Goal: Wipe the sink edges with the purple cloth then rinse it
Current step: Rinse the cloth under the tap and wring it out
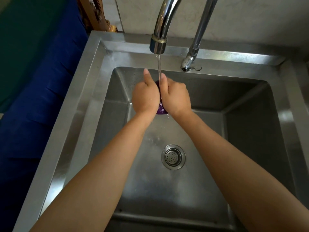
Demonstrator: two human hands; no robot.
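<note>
Rinse step: cloth (161, 110) was clamped between left hand (145, 96) and right hand (176, 97) under tap (158, 44); wringing likely needed next.

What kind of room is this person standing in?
Probably a kitchen or wash area: a deep steel sink with a strainer drain, a running tap, and a tiled wall behind.

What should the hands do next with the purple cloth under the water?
Probably squeeze it. Both the left hand and right hand clasp the purple cloth under the water stream from the tap, so wringing would flush out dirt.
</note>
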